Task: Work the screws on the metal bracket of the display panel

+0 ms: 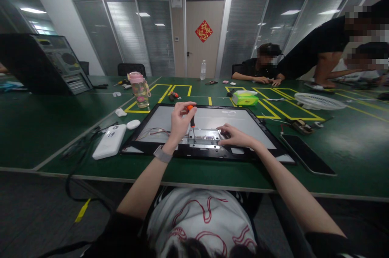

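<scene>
On my feed I see the orange-and-black screwdriver (192, 121) standing nearly upright, tip down at the silvery bracket (204, 137), which sits near the front edge of the grey, black-framed panel (212, 118) lying flat on the desk (212, 179).

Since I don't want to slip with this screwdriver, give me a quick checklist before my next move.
1. Screwdriver held in the left hand: ok, nearly upright.
2. Tip seated in a screw: cannot tell; it points down at the metal bracket, too small to read.
3. Right hand steadying the bracket: cannot tell; fingers are at its right end, pressure unseen.
4. Panel lying flat on the table: ok.
5. Pink-lidded bottle off the panel: ok, standing upright beyond its left side.
</scene>
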`<move>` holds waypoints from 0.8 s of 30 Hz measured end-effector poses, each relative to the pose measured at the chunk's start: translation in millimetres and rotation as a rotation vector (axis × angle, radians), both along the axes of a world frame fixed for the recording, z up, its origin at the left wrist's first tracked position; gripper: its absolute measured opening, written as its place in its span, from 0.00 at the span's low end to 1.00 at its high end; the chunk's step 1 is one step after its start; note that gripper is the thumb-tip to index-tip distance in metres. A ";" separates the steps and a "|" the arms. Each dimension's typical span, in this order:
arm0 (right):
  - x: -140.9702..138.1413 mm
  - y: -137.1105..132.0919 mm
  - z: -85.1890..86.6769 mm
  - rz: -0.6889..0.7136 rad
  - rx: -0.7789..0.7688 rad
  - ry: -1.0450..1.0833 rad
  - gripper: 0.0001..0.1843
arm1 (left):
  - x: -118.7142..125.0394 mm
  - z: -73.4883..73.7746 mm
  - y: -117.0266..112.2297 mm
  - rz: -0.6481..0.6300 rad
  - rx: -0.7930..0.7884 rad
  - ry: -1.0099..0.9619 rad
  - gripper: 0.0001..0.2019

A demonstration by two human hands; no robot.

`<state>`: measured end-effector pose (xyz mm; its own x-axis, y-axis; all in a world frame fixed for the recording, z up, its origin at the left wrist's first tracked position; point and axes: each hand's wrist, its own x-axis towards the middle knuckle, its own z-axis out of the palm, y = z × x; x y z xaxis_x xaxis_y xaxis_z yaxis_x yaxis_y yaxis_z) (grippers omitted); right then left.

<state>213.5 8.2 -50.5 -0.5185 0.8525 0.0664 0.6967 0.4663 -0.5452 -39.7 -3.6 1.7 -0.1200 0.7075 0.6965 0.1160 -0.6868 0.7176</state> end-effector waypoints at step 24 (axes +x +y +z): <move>-0.2 -0.5 1.2 0.002 0.004 -0.008 0.37 | 1.8 2.5 -3.5 -0.074 0.014 0.025 0.09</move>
